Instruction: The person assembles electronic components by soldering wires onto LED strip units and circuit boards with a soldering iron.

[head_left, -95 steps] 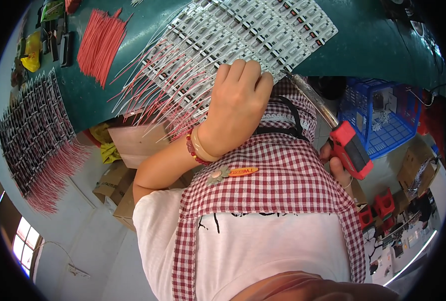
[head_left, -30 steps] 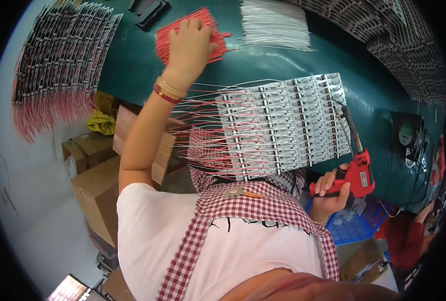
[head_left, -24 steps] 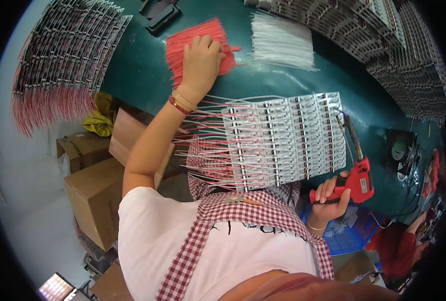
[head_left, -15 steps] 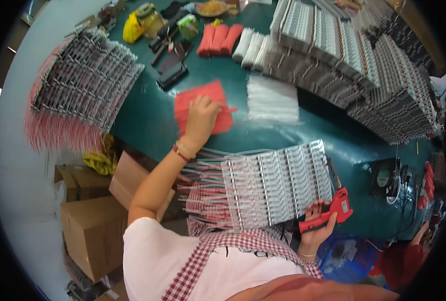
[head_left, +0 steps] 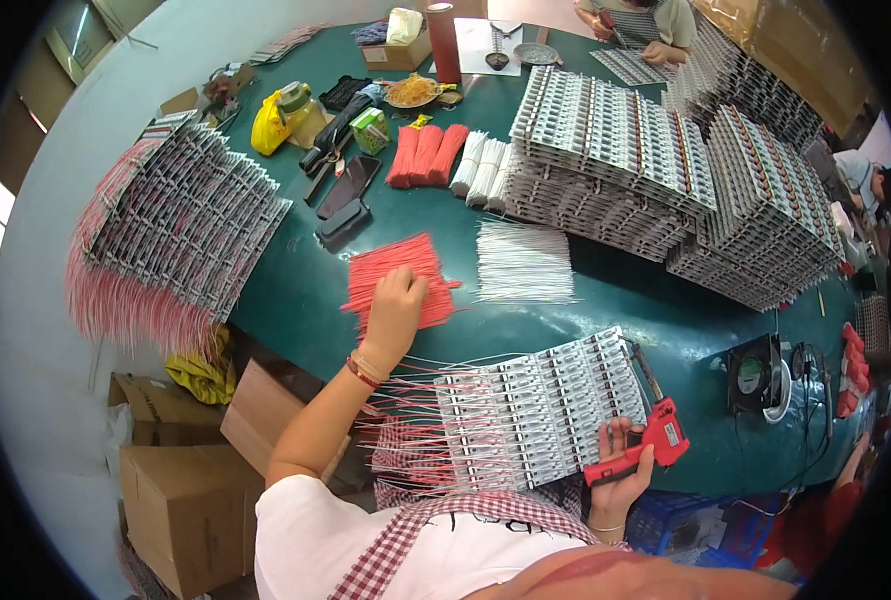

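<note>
My left hand (head_left: 397, 312) is over a spread pile of short red wires (head_left: 405, 260), fingers bent and pinched down into it; the fingertips are partly hidden. In my right hand (head_left: 620, 470) is a red soldering gun (head_left: 665, 435), its metal tip pointing up and away along the right edge of a circuit-board panel (head_left: 535, 405). That panel lies at the table's near edge, in rows of small boards. Red and white wires (head_left: 405, 400) trail from its left side toward my apron. Beyond the panel lies a pile of white wires (head_left: 525, 262).
Tall stacks of board panels (head_left: 605, 150) stand at the back right, a wired stack (head_left: 180, 225) at the left. Bundled red wires (head_left: 427, 155), a phone (head_left: 348, 187) and a black case (head_left: 343, 225) lie beyond my left hand. A small fan (head_left: 755, 375) stands at the right. Another person works at the far side.
The view has tilted up, so the table sits lower in the picture and its far end shows. My left hand stays at the red wires; my right keeps the soldering gun.
</note>
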`<state>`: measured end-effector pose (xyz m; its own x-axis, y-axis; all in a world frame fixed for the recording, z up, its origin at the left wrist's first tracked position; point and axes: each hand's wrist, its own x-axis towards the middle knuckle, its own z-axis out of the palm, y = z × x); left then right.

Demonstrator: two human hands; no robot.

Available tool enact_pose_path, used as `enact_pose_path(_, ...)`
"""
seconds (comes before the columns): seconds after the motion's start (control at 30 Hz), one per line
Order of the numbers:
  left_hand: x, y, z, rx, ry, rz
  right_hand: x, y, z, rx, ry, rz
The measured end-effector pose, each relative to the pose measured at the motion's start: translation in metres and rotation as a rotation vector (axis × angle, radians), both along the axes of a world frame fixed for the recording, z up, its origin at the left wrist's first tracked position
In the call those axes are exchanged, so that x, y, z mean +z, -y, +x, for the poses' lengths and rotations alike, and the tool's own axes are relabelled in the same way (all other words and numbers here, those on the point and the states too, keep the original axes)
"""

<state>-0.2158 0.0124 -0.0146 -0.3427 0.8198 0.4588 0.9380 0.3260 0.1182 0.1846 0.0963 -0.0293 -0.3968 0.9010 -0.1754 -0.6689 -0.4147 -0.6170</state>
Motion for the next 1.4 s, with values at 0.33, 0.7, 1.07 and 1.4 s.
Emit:
enact_pose_path(0.33, -0.017, -0.008, -0.001, 0.092, -0.166, -0.025, 0.001, 0.0, 0.0, -0.009, -0.008, -0.001)
enact_pose_path(0.7, 0.038, -0.008, 0.015, -0.018, 1.093, 0.734, -0.008, -0.001, 0.004, -0.04, -0.068, -0.01)
enact_pose_path(1.07, 0.006, -0.017, 0.055, -0.13, 1.361, 0.814, -0.004, -0.002, 0.002, -0.014, -0.055, 0.015)
enact_pose_path(1.4, 0.007, -0.009, 0.055, -0.221, 1.245, 0.759, -0.003, -0.002, 0.001, -0.068, -0.014, -0.008)
